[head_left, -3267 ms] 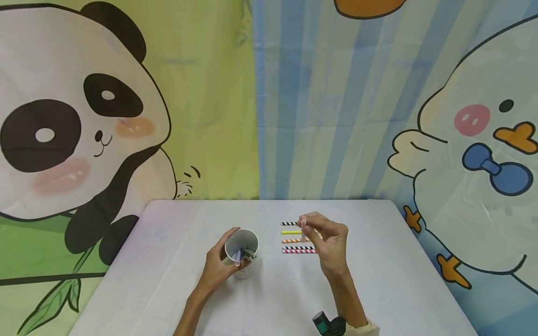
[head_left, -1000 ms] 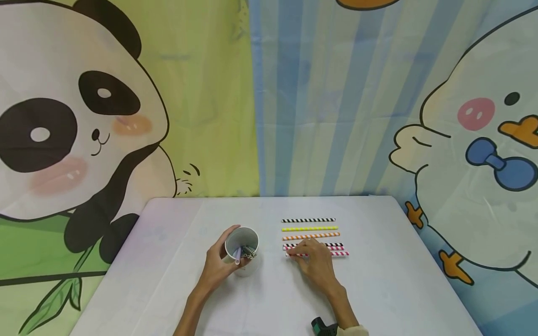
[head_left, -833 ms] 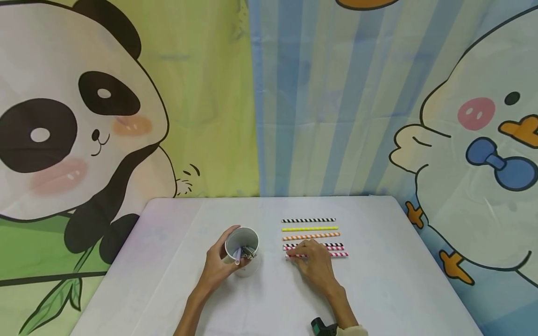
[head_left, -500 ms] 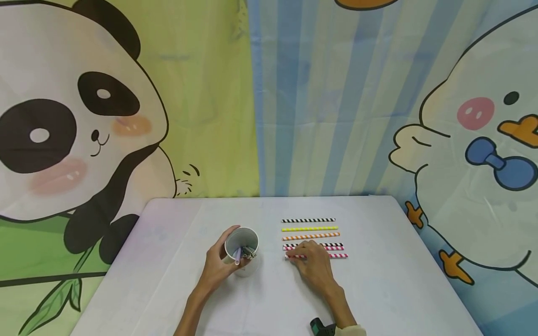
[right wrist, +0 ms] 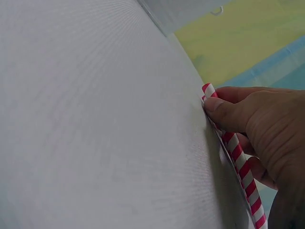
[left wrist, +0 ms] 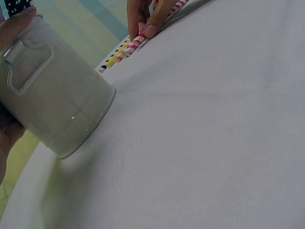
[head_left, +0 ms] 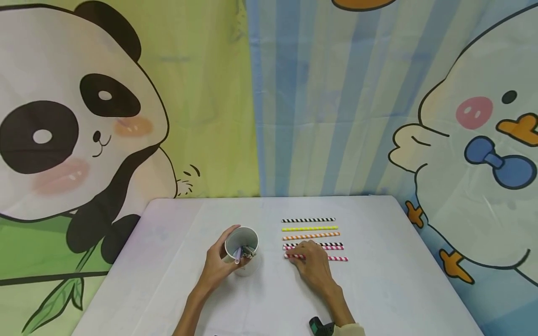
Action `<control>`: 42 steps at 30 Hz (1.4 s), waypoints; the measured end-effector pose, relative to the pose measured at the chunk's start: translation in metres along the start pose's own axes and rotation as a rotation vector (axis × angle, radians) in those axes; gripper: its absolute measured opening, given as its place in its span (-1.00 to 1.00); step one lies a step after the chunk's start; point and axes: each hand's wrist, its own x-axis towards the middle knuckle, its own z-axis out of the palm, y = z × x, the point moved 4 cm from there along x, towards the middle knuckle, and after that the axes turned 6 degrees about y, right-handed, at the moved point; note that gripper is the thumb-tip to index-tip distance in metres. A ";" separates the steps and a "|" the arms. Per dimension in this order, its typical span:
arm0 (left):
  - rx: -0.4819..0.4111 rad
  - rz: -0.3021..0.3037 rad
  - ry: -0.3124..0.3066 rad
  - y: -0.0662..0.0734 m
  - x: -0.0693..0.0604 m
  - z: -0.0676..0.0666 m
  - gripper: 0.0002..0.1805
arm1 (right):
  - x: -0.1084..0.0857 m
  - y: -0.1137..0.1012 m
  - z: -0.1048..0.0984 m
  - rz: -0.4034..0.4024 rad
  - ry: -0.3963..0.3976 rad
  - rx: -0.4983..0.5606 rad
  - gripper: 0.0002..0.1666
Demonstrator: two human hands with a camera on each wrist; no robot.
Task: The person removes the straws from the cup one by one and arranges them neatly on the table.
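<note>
My left hand (head_left: 218,263) grips a whitish cup (left wrist: 57,95) with a side handle, its mouth facing up toward the head camera. Inside it lean a lilac straw (head_left: 237,256) and several black-and-white straws (head_left: 249,252). Whether the cup's base touches the table cannot be told. My right hand (head_left: 314,266) pinches a red-and-white striped straw (right wrist: 244,171) near its left end, thumb on the near side. That straw lies along the table at the near end of a row, and the hand hides its middle in the head view.
Beyond it, roughly parallel, lie a pink-striped straw (head_left: 337,248), a black-and-white one (head_left: 334,244), an orange one (head_left: 311,236), a yellow one (head_left: 309,228) and another black-and-white one (head_left: 308,220). The white table (head_left: 403,289) meets a cartoon-printed curtain (head_left: 311,116) at its far edge.
Earlier my right hand held a straw upright above the row; now it is down at the red-and-white straw. Over the last second that straw has slid slightly nearer me. The left hand stays put.
</note>
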 end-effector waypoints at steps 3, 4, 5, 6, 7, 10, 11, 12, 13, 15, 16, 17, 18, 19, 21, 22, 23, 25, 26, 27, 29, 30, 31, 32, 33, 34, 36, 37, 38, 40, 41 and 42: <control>0.000 -0.002 0.001 -0.001 0.000 0.000 0.01 | 0.000 0.001 0.001 -0.005 0.001 -0.004 -0.72; -0.002 -0.003 0.001 -0.001 0.000 0.000 0.01 | 0.000 0.001 0.002 -0.009 0.002 -0.004 -0.72; -0.003 -0.002 0.000 -0.001 0.000 0.000 0.01 | 0.000 0.001 0.002 -0.011 0.004 -0.004 -0.71; -0.004 -0.003 0.000 -0.001 0.000 0.000 0.01 | 0.000 0.001 0.002 -0.012 0.004 -0.002 -0.71; -0.005 -0.006 0.001 -0.001 0.000 0.000 0.01 | 0.000 0.001 0.002 -0.012 0.003 0.001 -0.71; -0.011 -0.014 0.001 -0.001 0.000 0.000 0.02 | 0.000 0.001 0.003 -0.017 0.003 0.004 -0.72; -0.010 -0.015 0.001 -0.001 0.000 0.000 0.02 | 0.000 0.001 0.003 -0.019 0.003 0.005 -0.72; -0.009 -0.013 0.002 -0.001 0.000 -0.001 0.02 | 0.000 0.001 0.003 -0.019 0.003 0.006 -0.72; -0.010 -0.010 0.002 -0.001 0.000 0.000 0.02 | -0.001 0.001 0.003 -0.019 0.004 0.005 -0.72; -0.010 -0.003 0.001 -0.001 0.000 0.000 0.02 | -0.001 0.001 0.003 -0.018 0.005 0.002 -0.73; -0.011 0.001 0.000 -0.001 0.000 0.000 0.02 | -0.001 0.001 0.003 -0.017 0.006 0.000 -0.73; -0.010 0.004 0.000 -0.001 0.001 0.000 0.02 | -0.001 0.000 0.003 -0.016 0.007 -0.001 -0.73; -0.010 0.007 -0.001 -0.001 0.001 0.000 0.02 | -0.001 0.000 0.003 -0.012 0.006 -0.002 -0.73; -0.011 0.008 -0.001 -0.001 0.001 0.000 0.02 | -0.002 0.000 0.003 -0.011 0.005 -0.002 -0.74; -0.007 0.009 0.000 -0.001 0.001 0.000 0.02 | -0.002 0.000 0.004 -0.007 0.004 0.002 -0.74; -0.007 0.008 0.001 -0.001 0.001 0.000 0.02 | -0.002 0.000 0.004 -0.005 0.003 0.004 -0.74; -0.006 0.007 0.002 -0.001 0.001 0.000 0.02 | -0.002 0.000 0.004 -0.003 0.001 0.005 -0.74; -0.009 0.003 0.004 -0.001 0.000 0.000 0.02 | -0.002 0.000 0.004 -0.002 -0.003 0.007 -0.74; -0.011 0.000 0.004 -0.001 0.000 0.000 0.02 | -0.002 0.000 0.004 -0.002 -0.005 0.007 -0.74; -0.014 -0.002 0.004 -0.001 0.000 0.000 0.02 | -0.002 0.000 0.004 -0.003 -0.006 0.005 -0.74; -0.017 -0.002 0.003 -0.002 0.000 0.000 0.02 | -0.002 0.000 0.004 -0.006 -0.006 0.001 -0.73; -0.019 -0.003 0.003 -0.002 0.000 -0.001 0.02 | -0.002 0.000 0.004 -0.008 -0.005 0.000 -0.73; -0.021 -0.005 0.002 -0.002 0.000 -0.001 0.02 | -0.002 0.000 0.004 -0.010 -0.004 -0.002 -0.73; -0.021 -0.005 0.003 -0.001 0.000 -0.001 0.02 | -0.001 0.000 0.004 -0.012 -0.001 -0.004 -0.72; -0.022 -0.004 0.003 -0.001 0.000 -0.001 0.02 | -0.001 -0.001 0.004 -0.014 0.001 -0.005 -0.72; -0.022 -0.006 0.004 -0.001 0.000 -0.001 0.02 | -0.001 -0.001 0.003 -0.016 0.005 -0.006 -0.71; -0.023 -0.009 0.005 -0.001 0.000 -0.001 0.02 | -0.001 -0.001 0.003 -0.021 0.011 -0.007 -0.70; -0.024 -0.010 0.005 -0.001 0.000 -0.001 0.02 | 0.000 -0.001 0.002 -0.022 0.014 -0.006 -0.70; -0.023 -0.009 0.005 -0.002 0.000 -0.001 0.02 | 0.000 -0.001 0.002 -0.024 0.017 -0.003 -0.69; -0.022 -0.010 0.004 -0.003 0.000 -0.001 0.02 | 0.000 -0.002 0.002 -0.024 0.020 0.004 -0.68; -0.024 -0.010 0.005 -0.003 0.000 -0.001 0.02 | 0.000 -0.002 0.002 -0.024 0.019 0.008 -0.67; -0.025 -0.012 0.005 -0.004 0.000 -0.001 0.02 | 0.000 -0.002 0.001 -0.022 0.018 0.013 -0.66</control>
